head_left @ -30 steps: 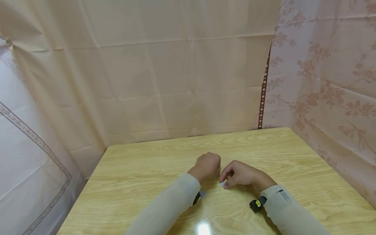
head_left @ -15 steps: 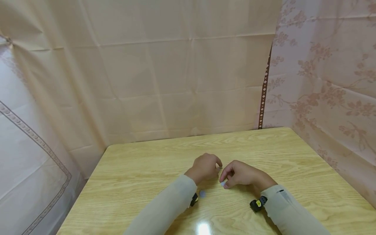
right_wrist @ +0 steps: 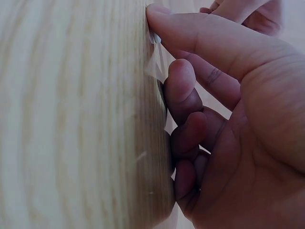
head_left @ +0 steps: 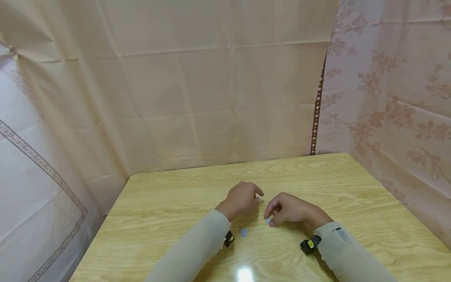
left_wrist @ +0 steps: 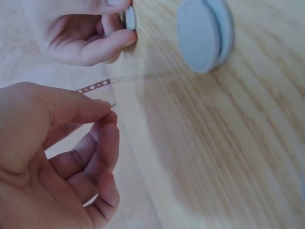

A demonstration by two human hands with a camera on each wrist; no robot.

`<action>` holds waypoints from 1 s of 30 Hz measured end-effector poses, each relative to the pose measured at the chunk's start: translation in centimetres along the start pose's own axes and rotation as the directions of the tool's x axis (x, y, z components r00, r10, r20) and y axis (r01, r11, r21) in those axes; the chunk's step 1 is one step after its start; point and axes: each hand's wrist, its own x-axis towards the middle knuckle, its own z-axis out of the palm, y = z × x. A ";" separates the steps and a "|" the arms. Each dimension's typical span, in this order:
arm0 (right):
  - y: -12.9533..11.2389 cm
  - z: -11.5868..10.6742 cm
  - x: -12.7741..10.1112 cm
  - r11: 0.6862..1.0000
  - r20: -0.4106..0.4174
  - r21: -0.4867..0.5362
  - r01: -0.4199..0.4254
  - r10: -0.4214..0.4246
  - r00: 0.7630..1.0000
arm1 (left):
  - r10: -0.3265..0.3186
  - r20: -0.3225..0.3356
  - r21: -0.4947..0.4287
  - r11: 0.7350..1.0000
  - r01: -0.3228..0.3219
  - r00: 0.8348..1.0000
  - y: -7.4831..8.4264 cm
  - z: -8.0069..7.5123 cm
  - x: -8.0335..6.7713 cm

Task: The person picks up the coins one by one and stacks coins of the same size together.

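Left hand (head_left: 241, 199) pinching thin strip (left_wrist: 112, 105), right hand (head_left: 287, 209) holding disc (head_left: 268, 221), no legible writing

Head view: the disc under the right hand (head_left: 287, 209) was mostly covered by the fingertips, only a pale sliver (head_left: 268, 220) showed. Whatever the left hand (head_left: 241, 199) pinched, just left of that hand, was too small to identify; the left wrist view showed only a tiny tip (left_wrist: 113, 104). Right wrist view: table (right_wrist: 71, 119) blurred, disc (right_wrist: 155, 38) barely visible behind the thumb, palm cut off at frame edge.
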 end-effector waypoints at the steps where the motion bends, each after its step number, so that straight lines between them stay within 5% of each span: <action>1: 0.0 0.0 0.0 1.000 -0.001 0.000 -0.001 0.001 1.000 | -0.001 0.003 -0.010 1.000 0.001 1.000 0.0 -0.1 -0.2; 15: -0.3 0.0 -0.1 1.000 -0.001 -0.004 -0.010 0.010 1.000 | 0.068 -0.081 -0.164 0.983 -0.081 0.994 -0.5 -0.3 -3.2; 30: -0.1 0.0 -0.1 1.000 0.003 0.015 -0.017 0.017 1.000 | 0.065 -0.077 -0.289 0.954 -0.085 0.995 -0.5 0.6 -4.1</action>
